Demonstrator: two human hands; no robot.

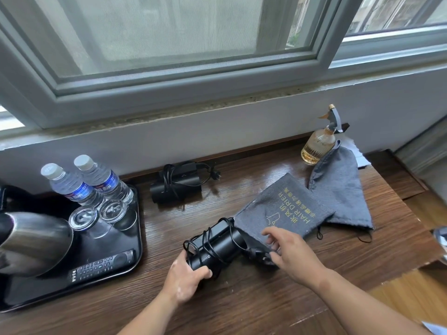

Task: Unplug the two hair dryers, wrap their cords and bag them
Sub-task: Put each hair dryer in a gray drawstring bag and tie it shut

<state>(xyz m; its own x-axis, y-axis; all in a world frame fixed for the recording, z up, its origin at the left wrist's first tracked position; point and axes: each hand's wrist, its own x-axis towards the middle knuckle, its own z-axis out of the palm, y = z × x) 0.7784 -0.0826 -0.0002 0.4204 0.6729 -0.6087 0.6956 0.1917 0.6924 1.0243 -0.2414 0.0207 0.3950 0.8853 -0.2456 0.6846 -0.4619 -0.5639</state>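
We have one hair dryer [215, 247] in the lower middle of the picture, just over the desk [242, 303]. Its front end is at the mouth of the grey bag [285, 209] with yellow words on it. The black cord [208, 238] goes round and round the hair dryer in loops.

Our left hand [186, 279] grips the back end, with the fingers curled round it. Our right hand [287, 250] pinches the edge of the bag's mouth to keep it open.

We think the hair dryer is hard and smooth, so it could slip. It may be a bit heavy for one hand. It seems best to hold it round the fat middle, over the cord, so the loops stay put. The loops look loose and could catch on the cloth. The bag is soft and floppy and will not stay open by itself.

The other hair dryer [176, 187] lies in the upper middle by the wall, wrapped too. The other bag [338, 189] lies at the upper right, touching a spray bottle [316, 146]. A black tray [135, 238] is at the left.

We cannot see inside the bag. A dark bit under our right hand may be the plug, but it is hard to tell. The hair dryer's handle is hard to make out too. A kettle [31, 240] is cut off at the left edge.
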